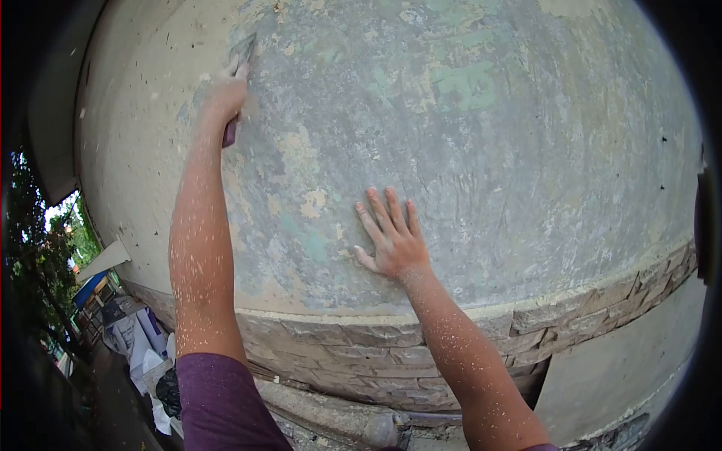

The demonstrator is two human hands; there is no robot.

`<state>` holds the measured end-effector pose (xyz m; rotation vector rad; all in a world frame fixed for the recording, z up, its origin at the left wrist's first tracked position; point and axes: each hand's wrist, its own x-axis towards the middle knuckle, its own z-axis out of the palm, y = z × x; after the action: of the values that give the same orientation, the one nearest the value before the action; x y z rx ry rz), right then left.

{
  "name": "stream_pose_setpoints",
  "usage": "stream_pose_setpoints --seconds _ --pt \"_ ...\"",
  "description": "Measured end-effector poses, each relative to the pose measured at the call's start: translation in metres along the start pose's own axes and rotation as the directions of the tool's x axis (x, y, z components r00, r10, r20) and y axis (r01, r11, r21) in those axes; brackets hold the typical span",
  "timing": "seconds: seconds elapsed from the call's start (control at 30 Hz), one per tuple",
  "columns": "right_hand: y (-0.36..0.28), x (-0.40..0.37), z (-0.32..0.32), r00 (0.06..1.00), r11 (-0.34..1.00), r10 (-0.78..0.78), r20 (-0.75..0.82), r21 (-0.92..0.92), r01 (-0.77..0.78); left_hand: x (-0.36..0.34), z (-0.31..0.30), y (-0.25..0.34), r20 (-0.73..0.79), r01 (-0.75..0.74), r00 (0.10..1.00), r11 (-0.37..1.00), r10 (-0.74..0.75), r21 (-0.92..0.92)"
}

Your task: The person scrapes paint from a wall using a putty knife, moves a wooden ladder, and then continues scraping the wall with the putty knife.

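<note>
left hand [226,95]: closed round scraper [245,48], apparently for firm control | right hand [398,246]: spread flat, empty, on wall [481,165], likely bracing

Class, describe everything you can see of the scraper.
The scraper has a flat, grey, metal-looking blade and a dark reddish handle, whose end shows below the left hand holding it. It slants up and slightly right at the patchy wall, in the picture's upper left. The hand hides its middle; whether the blade's edge touches is unclear.
</note>
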<state>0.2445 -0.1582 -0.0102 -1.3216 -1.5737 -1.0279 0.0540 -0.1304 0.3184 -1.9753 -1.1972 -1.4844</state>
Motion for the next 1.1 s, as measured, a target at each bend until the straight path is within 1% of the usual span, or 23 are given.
stream_pose_setpoints --seconds 0.07,0.13,0.17,0.23,0.27,0.33,0.37,0.4,0.43,0.5,0.57,0.6,0.67,0.7,0.77,0.8,0.83,0.87,0.9,0.97,1.0,1.07,1.1 --pt "0.004 0.002 0.001 1.000 1.000 0.007 -0.012 0.012 -0.007 -0.039 0.020 -0.023 0.000 -0.135 0.991 0.983 0.136 0.120" --pt "0.002 0.001 0.005 1.000 0.999 -0.005 -0.030 0.042 0.007 -0.088 0.025 0.003 0.030 0.024 0.999 1.000 -0.024 0.012" --pt "0.001 0.001 0.004 1.000 0.999 0.001 -0.029 0.048 0.000 -0.084 0.025 0.007 0.036 0.021 0.999 1.000 -0.021 0.017" --pt "0.003 0.001 0.004 1.000 0.999 -0.008 -0.024 0.038 0.009 -0.058 0.031 0.019 -0.037 -0.034 0.999 0.999 0.033 -0.006" --pt "0.004 0.000 0.004 1.000 0.999 0.003 -0.020 0.035 -0.002 -0.029 0.030 0.023 -0.073 -0.090 0.993 0.991 0.098 0.103" --pt "0.004 0.000 0.005 0.999 0.999 -0.016 -0.036 0.046 0.017 0.008 0.006 0.066 0.002 0.009 1.000 0.999 -0.009 -0.040" --pt "0.011 0.004 0.004 0.999 1.000 -0.008 -0.036 0.030 0.009 0.036 0.003 0.080 -0.005 0.013 1.000 0.995 -0.013 -0.099" --pt "0.007 0.002 0.004 0.999 0.999 -0.017 -0.039 0.038 0.018 0.051 -0.002 0.076 -0.004 0.030 1.000 0.990 -0.031 -0.141" --pt "0.005 0.000 0.004 0.999 0.999 -0.027 -0.047 0.043 0.029 0.052 -0.002 0.069 0.003 0.031 1.000 0.990 -0.031 -0.140" --pt "0.004 -0.001 0.006 0.999 0.998 -0.031 -0.044 0.062 0.034 0.045 0.004 0.056 -0.059 -0.114 0.992 0.993 0.116 0.037" --pt "0.007 -0.002 0.005 0.999 0.996 -0.030 -0.043 0.081 0.033 0.015 0.008 0.045 0.045 -0.101 0.994 0.985 0.096 0.138" --pt "0.007 -0.002 0.004 0.999 0.994 -0.036 -0.029 0.100 0.039 -0.005 0.009 0.052 0.047 -0.109 0.994 0.984 0.104 0.143" --pt "0.007 -0.001 0.005 0.998 0.991 -0.052 -0.021 0.125 0.054 -0.037 0.013 0.070 0.038 0.018 0.999 0.987 -0.024 0.159" --pt "0.007 -0.003 0.005 0.999 0.989 -0.053 -0.012 0.139 0.054 -0.026 0.012 0.068 0.034 0.022 0.999 0.987 -0.028 0.161" --pt "0.006 -0.003 0.005 0.998 0.987 -0.055 -0.006 0.153 0.055 0.020 0.012 0.069 -0.030 -0.127 0.991 0.979 0.134 0.161" --pt "0.006 -0.005 0.005 0.998 0.983 -0.055 0.007 0.175 0.053 0.034 0.009 0.081 -0.029 -0.124 0.991 0.979 0.131 0.159" --pt "0.009 -0.001 0.004 0.999 0.980 -0.053 0.010 0.192 0.051 0.050 -0.003 0.101 0.051 -0.005 0.999 0.996 0.001 0.084" --pt "0.010 -0.001 0.003 0.998 0.979 -0.057 0.011 0.198 0.054 0.055 -0.011 0.109 0.146 0.132 0.980 0.991 -0.134 0.028" --pt "0.010 -0.001 0.002 0.999 0.982 -0.052 0.006 0.184 0.050 0.053 -0.015 0.107 0.144 0.141 0.979 0.989 -0.145 0.037" --pt "0.004 -0.003 0.000 0.998 0.982 -0.054 0.007 0.182 0.052 0.040 -0.021 0.101 0.078 0.066 0.994 0.996 -0.071 0.066" --pt "0.006 -0.003 0.001 0.998 0.981 -0.056 0.019 0.189 0.051 0.026 -0.020 0.105 0.080 0.064 0.994 0.996 -0.069 0.066" --pt "0.009 -0.003 0.000 0.998 0.979 -0.058 0.021 0.195 0.052 -0.007 -0.016 0.107 0.189 0.005 0.982 0.997 -0.018 0.072" --pt "0.008 -0.003 0.000 0.998 0.980 -0.057 0.017 0.192 0.053 -0.010 0.005 0.089 0.086 -0.096 0.993 0.987 0.085 0.127"
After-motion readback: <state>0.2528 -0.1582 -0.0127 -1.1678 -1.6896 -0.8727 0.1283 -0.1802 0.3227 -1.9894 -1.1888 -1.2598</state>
